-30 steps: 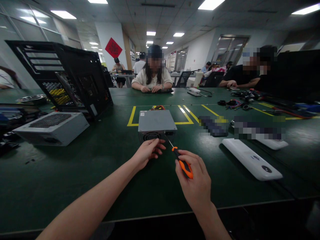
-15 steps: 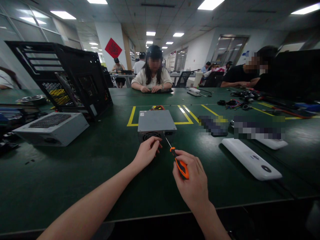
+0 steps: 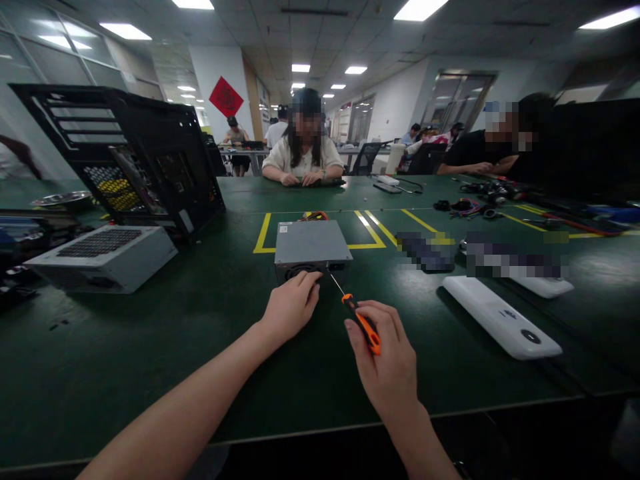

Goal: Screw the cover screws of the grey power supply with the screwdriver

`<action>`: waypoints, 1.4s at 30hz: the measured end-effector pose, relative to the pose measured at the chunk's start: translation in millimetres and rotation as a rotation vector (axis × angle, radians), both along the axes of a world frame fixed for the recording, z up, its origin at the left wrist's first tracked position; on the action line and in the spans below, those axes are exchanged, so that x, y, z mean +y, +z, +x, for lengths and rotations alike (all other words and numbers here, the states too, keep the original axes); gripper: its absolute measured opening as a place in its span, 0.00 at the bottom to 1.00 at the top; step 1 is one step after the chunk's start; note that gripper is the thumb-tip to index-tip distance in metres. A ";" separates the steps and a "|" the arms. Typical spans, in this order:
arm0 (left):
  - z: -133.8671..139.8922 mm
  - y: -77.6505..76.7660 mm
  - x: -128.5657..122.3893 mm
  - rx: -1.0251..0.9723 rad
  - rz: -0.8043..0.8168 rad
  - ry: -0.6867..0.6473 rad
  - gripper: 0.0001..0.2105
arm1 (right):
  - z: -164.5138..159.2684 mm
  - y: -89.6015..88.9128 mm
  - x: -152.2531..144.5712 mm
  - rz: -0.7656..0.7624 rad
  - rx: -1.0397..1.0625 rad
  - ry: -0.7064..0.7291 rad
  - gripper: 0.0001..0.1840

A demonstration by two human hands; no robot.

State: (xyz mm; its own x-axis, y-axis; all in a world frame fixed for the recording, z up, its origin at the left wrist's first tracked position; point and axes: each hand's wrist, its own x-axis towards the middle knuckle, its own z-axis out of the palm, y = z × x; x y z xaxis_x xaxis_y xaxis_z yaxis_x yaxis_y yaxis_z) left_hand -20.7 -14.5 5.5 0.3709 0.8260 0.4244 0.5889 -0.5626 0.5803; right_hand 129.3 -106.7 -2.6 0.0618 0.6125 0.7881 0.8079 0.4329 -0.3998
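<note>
Head camera view: the near edge of the green desk slants across below your wrists, with both forearms reaching in over it; the grey power supply sits in the middle, its front face toward you, its back portion within the yellow tape, coloured wires showing behind it; to your left a broad stretch of bare desk parts it from a second power supply and the tall black case; on your right the room is tighter, bounded by the white device and the blurred dark object, both well apart from your knuckles; your left hand comes in low, palm down, fingers together and bent before the fan grille, though you cannot tell from here whether they press on the metal; your right hand has its grip closed around the handle of the orange and black screwdriver, thumb on the near side; the shaft slants up and leftward to the front face, its tip beside the socket; whether it sits in a screw is too small to tell.
</note>
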 end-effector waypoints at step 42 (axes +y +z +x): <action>1.1 0.2 -2.9 0.700 0.359 0.111 0.22 | 1.1 1.7 -1.1 -0.017 0.083 0.072 0.08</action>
